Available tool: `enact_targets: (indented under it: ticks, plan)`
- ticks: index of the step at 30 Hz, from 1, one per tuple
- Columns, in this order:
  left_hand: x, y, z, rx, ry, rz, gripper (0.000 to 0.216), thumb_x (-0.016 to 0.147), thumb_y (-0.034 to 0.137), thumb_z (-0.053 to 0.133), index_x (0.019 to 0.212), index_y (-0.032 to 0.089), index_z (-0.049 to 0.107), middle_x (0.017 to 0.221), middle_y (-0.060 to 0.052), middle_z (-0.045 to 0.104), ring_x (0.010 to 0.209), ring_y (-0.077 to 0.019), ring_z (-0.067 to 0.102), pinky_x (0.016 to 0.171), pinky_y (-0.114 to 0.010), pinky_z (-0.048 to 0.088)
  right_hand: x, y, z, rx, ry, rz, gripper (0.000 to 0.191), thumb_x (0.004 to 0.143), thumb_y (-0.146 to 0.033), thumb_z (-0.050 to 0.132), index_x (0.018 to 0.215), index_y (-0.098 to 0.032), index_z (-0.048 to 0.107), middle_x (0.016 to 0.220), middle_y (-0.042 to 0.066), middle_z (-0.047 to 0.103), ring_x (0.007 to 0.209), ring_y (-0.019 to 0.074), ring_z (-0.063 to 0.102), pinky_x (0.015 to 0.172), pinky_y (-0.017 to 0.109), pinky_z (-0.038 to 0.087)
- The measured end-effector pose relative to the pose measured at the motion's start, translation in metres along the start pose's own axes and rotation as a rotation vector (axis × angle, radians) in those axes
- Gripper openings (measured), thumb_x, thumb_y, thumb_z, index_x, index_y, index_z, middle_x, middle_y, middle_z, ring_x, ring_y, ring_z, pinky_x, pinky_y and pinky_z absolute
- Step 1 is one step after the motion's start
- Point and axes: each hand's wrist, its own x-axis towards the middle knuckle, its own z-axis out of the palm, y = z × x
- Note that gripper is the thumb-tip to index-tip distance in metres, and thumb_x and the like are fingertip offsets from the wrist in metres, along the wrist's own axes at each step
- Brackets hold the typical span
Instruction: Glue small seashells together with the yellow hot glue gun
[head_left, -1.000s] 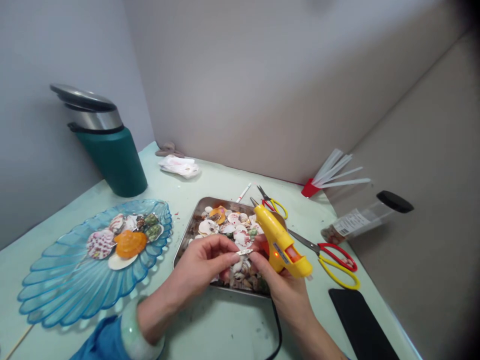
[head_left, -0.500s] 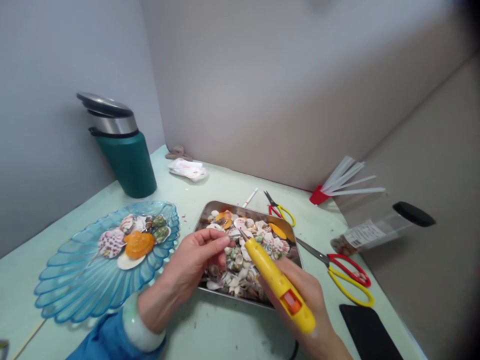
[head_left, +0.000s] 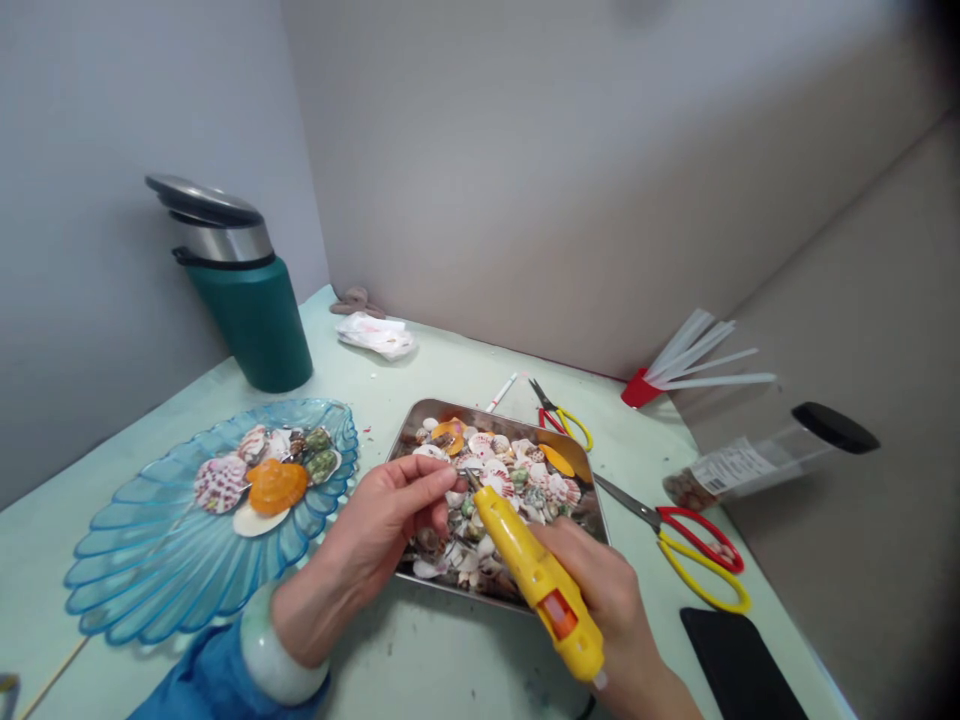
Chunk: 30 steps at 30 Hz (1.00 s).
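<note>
One light dab would serve best, with the left hand [head_left: 405, 500] pinching what may be a shell bit [head_left: 461, 471] in its fingers above the tray [head_left: 581, 463], just beside the nozzle [head_left: 473, 480] of the glue gun [head_left: 527, 560] the right hand [head_left: 604, 575] grips.

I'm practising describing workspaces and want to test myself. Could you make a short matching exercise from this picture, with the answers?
1. Glue gun
2. Larger scissors
3. Flask
4. White sticks

A. Leaning out of the red cup
B. Dark green body
C. In the right hand
D. One red handle, one yellow

Pairs: 1-C, 2-D, 3-B, 4-A
</note>
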Motion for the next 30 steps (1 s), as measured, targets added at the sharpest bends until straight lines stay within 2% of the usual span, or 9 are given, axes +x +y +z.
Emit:
enact_targets:
  ticks: [13,25,30]
  plan:
    - [-0.0015,-0.0012,0.0006,0.012,0.032,0.039,0.023,0.07,0.031,0.077,0.08,0.015,0.064,0.046,0.005,0.058,0.043,-0.0054,0.049,0.047,-0.016,0.034,0.0012,-0.0023,0.0013,0.006,0.036,-0.018,0.018,0.089,-0.025,0.053,0.101,-0.016,0.063,0.068,0.003,0.057,0.057,0.0155,0.052,0.05,0.025,0.039]
    - [-0.0015,-0.0025,-0.0021,0.01,0.028,0.042,0.021,0.069,0.029,0.078,0.08,0.015,0.066,0.047,0.005,0.058,0.044,-0.0053,0.049,0.049,-0.017,0.035,-0.0027,0.0024,0.0044,-0.037,-0.016,-0.041,0.017,0.087,-0.025,0.054,0.101,-0.017,0.06,0.069,0.003,0.053,0.056,0.0161,0.049,0.05,0.026,0.037]
    - [-0.0013,-0.0033,-0.0017,0.001,0.033,0.052,0.021,0.069,0.028,0.078,0.08,0.016,0.066,0.048,0.005,0.059,0.045,-0.0051,0.049,0.048,-0.016,0.035,-0.0033,0.0016,0.0033,-0.016,0.017,-0.006,0.019,0.088,-0.023,0.054,0.105,-0.017,0.061,0.072,0.004,0.055,0.058,0.016,0.052,0.052,0.026,0.039]
